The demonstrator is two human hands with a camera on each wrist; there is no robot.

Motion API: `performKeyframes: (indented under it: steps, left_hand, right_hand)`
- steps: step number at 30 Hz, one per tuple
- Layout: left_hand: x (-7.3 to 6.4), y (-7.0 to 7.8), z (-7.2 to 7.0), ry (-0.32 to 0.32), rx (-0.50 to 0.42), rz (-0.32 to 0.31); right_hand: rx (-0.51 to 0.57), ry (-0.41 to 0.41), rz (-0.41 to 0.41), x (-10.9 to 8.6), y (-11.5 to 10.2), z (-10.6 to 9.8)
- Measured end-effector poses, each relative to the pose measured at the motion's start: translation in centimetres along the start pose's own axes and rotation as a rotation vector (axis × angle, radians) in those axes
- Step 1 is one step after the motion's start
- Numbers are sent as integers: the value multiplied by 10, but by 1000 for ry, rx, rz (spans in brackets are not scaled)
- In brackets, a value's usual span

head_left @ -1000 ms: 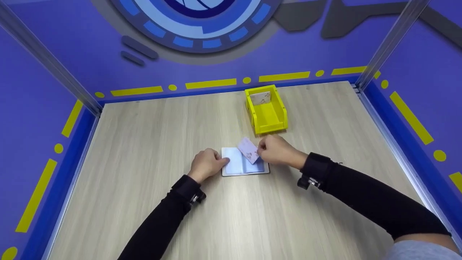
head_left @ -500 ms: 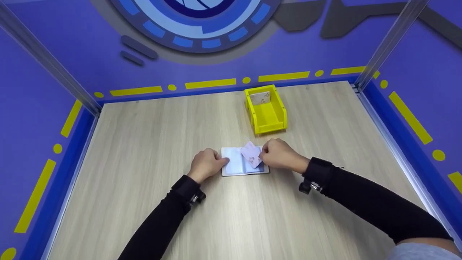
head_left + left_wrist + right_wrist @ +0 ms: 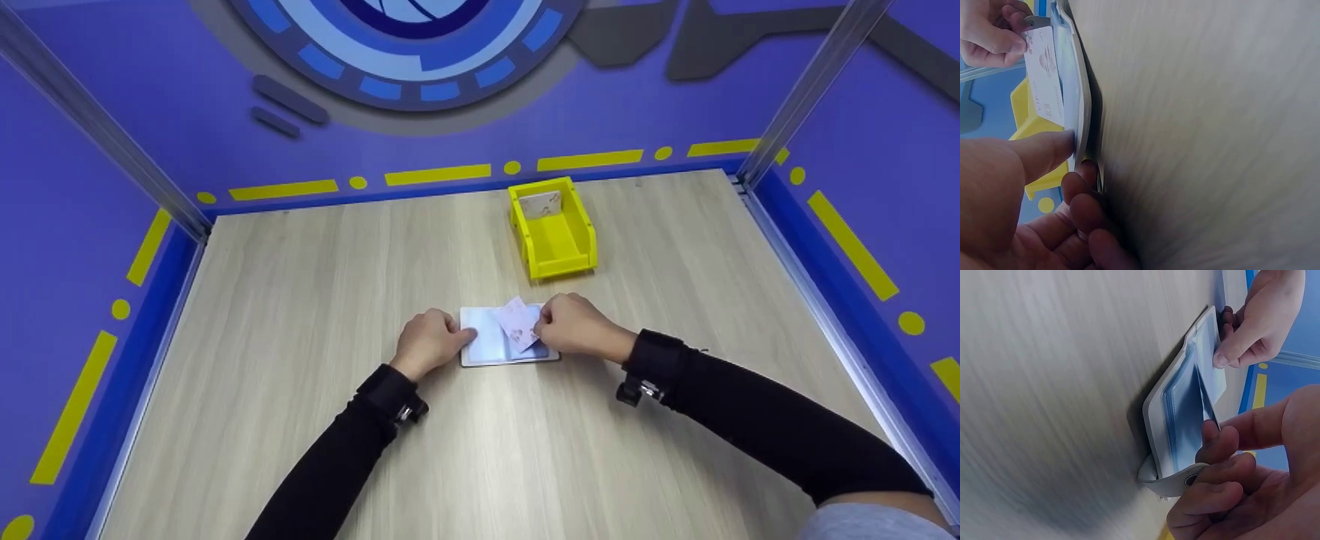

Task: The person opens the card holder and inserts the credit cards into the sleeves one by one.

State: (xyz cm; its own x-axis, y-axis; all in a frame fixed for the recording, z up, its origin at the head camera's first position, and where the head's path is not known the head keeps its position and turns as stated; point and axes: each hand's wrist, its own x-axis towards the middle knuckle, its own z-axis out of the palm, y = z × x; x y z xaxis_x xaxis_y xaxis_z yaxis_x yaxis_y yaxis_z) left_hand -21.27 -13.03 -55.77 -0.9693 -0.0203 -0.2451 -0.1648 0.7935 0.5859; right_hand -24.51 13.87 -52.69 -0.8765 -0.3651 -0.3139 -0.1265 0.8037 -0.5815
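- Bare tabletop point(image 3: 480, 450) gives passage between my forearms point(image 3: 322, 457) and left of my left hand point(image 3: 429, 343)
- The yellow bin point(image 3: 562, 265) stands just beyond my right hand point(image 3: 581, 325)
- A strap point(image 3: 1176, 481) rises at the right edge of the card holder point(image 3: 489, 345), beside that hand

"How's the left hand point(image 3: 427, 343)?"
"Thumb point(image 3: 1047, 153) reaching toward the right hand point(image 3: 581, 324), fingers point(image 3: 1086, 212) curled beneath."
"And the right?"
"Thumb and fingers pinching; both black-sleeved arms point(image 3: 319, 469) slope back behind the hands."
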Motion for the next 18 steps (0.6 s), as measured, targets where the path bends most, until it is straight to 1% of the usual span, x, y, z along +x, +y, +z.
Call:
performKeyframes:
  steps: [4,12,18]
  left_hand:
    - [0,0,0,0,-2,-1]
    - [1,0,0,0,3,4]
    - [1,-1,0,2,-5,8]
  right_hand:
    - [9,-13,2,1,-1,2]
    - [9,-28,-23,2,-1,4]
    - [-14,-57,-43,1,-4,5]
